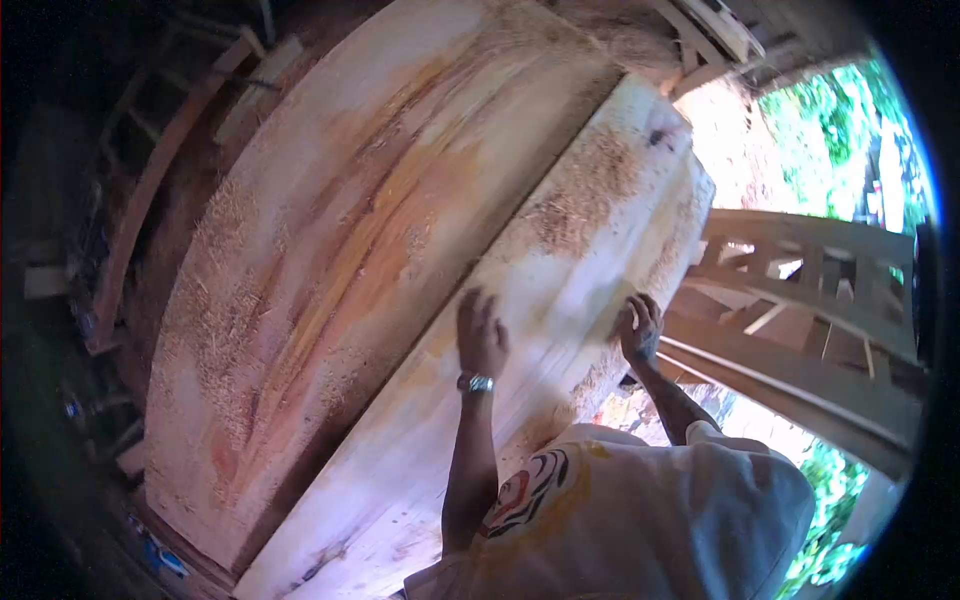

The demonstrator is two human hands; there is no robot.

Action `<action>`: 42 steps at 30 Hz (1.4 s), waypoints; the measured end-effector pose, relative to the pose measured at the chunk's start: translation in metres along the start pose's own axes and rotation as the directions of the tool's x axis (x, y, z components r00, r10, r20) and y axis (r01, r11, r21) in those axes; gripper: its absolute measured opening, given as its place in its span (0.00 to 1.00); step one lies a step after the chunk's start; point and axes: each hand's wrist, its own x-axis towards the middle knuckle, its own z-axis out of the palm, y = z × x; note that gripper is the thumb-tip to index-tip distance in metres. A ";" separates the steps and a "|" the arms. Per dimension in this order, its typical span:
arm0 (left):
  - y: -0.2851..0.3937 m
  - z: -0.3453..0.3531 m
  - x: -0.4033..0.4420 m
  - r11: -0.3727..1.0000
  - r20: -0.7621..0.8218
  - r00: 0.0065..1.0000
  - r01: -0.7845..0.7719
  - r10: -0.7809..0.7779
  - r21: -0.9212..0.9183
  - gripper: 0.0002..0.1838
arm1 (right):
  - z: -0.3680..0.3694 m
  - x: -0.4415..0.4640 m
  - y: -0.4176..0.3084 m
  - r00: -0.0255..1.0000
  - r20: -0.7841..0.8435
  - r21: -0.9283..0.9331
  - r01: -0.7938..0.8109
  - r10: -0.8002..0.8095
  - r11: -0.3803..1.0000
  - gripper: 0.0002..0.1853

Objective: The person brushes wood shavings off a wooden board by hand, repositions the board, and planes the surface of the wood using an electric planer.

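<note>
Fingers point(487, 303) of the left hand point(481, 338) are spreading slightly, loosely bent, gripping nothing visible; they are lying over the narrower board point(545, 300), near its long edge beside the wide slab point(330, 240). Contact or hovering: cannot tell. Right hand point(640, 328) is sitting at the board's opposite edge, fingers bending; whether they are hooking that edge or just resting, cannot tell. Hands are standing well apart, one near each side, probably for spanning the board's width and keeping it steady. Board is lying lengthwise alongside the slab, in front of the person, a dark line running between them; likely the side-by-side placing is keeping both within reach. Shavings point(575, 205) are lying in patches on both pieces, apparently left loose. Watch point(476, 383) is circling the left wrist. Slatted wooden frame point(790, 300) is standing to the right, beyond the right hand, seemingly parked aside.
</note>
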 end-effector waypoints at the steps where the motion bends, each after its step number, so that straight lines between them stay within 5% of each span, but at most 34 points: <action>1: 0.003 -0.011 -0.028 0.996 -0.074 0.994 0.087 -0.086 0.005 0.29 | -0.018 -0.030 0.022 0.990 0.035 -0.018 -0.137 0.138 0.990 0.14; 4: 0.004 -0.067 -0.170 0.938 -0.205 0.954 0.265 -0.221 0.223 0.30 | -0.033 -0.124 0.107 0.907 0.050 -0.209 -0.400 0.418 0.892 0.14; 5: 0.005 -0.089 -0.233 0.838 -0.230 0.900 0.431 -0.371 0.335 0.30 | -0.029 -0.156 0.139 0.868 0.082 -0.217 -0.464 0.489 0.859 0.14; 6: 0.014 -0.120 -0.291 0.819 -0.302 0.872 0.473 -0.384 0.325 0.31 | -0.030 -0.170 0.151 0.608 0.236 -0.192 -0.735 0.758 0.650 0.27; 7: -0.010 -0.133 -0.388 0.793 -0.371 0.842 0.514 -0.392 0.328 0.30 | -0.032 -0.189 0.144 0.468 0.399 -0.039 -0.850 0.789 0.525 0.29; 8: -0.014 -0.142 -0.468 0.675 -0.598 0.685 0.674 -0.417 0.300 0.28 | -0.033 -0.213 0.132 0.332 0.567 0.079 -0.933 0.754 0.352 0.30; 9: -0.045 -0.153 -0.591 0.533 -0.684 0.660 0.716 -0.310 0.450 0.29 | -0.032 -0.229 0.118 0.216 0.722 0.154 -0.976 0.657 0.152 0.31; 11: -0.038 -0.175 -0.630 0.581 -0.743 0.258 0.786 -0.617 -0.210 0.30 | -0.020 -0.254 0.072 0.171 0.909 0.180 -0.984 0.380 0.012 0.42; 13: -0.036 -0.192 -0.659 0.413 -0.499 -0.068 0.471 -0.864 -0.779 0.32 | -0.002 -0.264 0.020 0.100 0.981 0.121 -0.985 0.168 -0.123 0.46; 14: -0.043 -0.204 -0.671 0.264 -0.296 -0.134 0.213 -0.946 -0.941 0.33 | 0.011 -0.269 -0.002 0.096 0.984 0.136 -0.949 0.151 -0.283 0.51; 16: -0.023 -0.192 -0.733 -0.120 0.167 -0.090 -0.391 -0.982 -0.913 0.35 | 0.020 -0.274 -0.036 0.232 0.955 0.294 -0.812 0.185 -0.504 0.52; 17: -0.048 -0.186 -0.733 -0.097 0.069 0.074 -0.505 -0.995 -0.858 0.36 | 0.054 -0.277 -0.037 0.336 0.914 0.403 -0.684 0.228 -0.608 0.53; 18: -0.103 -0.177 -0.785 -0.437 -0.024 0.745 -0.417 -0.666 -0.797 0.37 | 0.063 -0.281 -0.039 0.414 0.898 0.426 -0.738 0.148 -0.524 0.53; 19: -0.093 -0.181 -0.774 -0.215 0.155 0.186 -0.372 -0.970 -0.903 0.28 | 0.070 -0.281 -0.032 0.484 0.874 0.456 -0.775 0.055 -0.438 0.54; 23: -0.062 -0.201 -0.754 -0.087 0.073 0.057 -0.304 -0.996 -0.949 0.30 | 0.071 -0.253 -0.016 0.640 0.727 0.604 -0.768 -0.248 -0.212 0.52; 24: 0.005 -0.235 -0.707 0.181 -0.181 -0.006 -0.085 -0.983 -0.980 0.29 | 0.042 -0.240 -0.025 0.629 0.736 0.592 -0.777 -0.250 -0.212 0.48; 25: 0.019 -0.256 -0.714 0.138 -0.146 0.080 -0.094 -0.986 -0.986 0.25 | 0.008 -0.228 -0.031 0.606 0.754 0.566 -0.795 -0.252 -0.219 0.44; 27: -0.008 -0.274 -0.768 0.284 -0.292 0.157 -0.072 -0.943 -0.956 0.21 | -0.070 -0.187 -0.072 0.558 0.769 0.502 -0.829 -0.311 -0.245 0.37; 28: 0.011 -0.309 -0.757 0.394 -0.368 0.143 0.297 -0.919 -0.870 0.19 | -0.105 -0.168 -0.095 0.518 0.762 0.457 -0.855 -0.388 -0.244 0.34; 29: 0.038 -0.352 -0.717 0.447 -0.413 0.172 0.365 -0.894 -0.816 0.19 | -0.129 -0.145 -0.118 0.448 0.736 0.396 -0.893 -0.508 -0.214 0.30; 30: 0.065 -0.395 -0.676 0.497 -0.456 0.201 0.428 -0.867 -0.755 0.19 | -0.177 -0.139 -0.185 0.670 0.727 0.671 -0.740 -0.148 -0.055 0.28; 31: 0.079 -0.419 -0.638 0.520 -0.492 0.170 0.309 -0.854 -0.796 0.20 | -0.198 -0.113 -0.226 0.618 0.765 0.642 -0.754 -0.183 0.138 0.27; 32: 0.092 -0.443 -0.599 0.544 -0.527 0.138 0.184 -0.839 -0.818 0.21 | -0.231 -0.117 -0.259 0.818 0.549 0.833 -0.517 -0.174 0.197 0.27; 33: 0.096 -0.453 -0.566 0.572 -0.573 0.037 0.144 -0.819 -0.808 0.20 | -0.193 -0.081 -0.240 0.762 0.625 0.759 -0.544 -0.169 0.356 0.26; 34: 0.080 -0.465 -0.559 0.578 -0.574 0.072 0.112 -0.816 -0.808 0.22 | -0.205 -0.062 -0.270 0.756 0.655 0.642 -0.548 -0.012 0.536 0.27; 42: -0.014 -0.509 -0.534 0.634 -0.634 0.031 0.009 -0.773 -0.773 0.36 | -0.187 -0.004 -0.333 0.794 0.607 0.612 -0.444 -0.029 0.654 0.37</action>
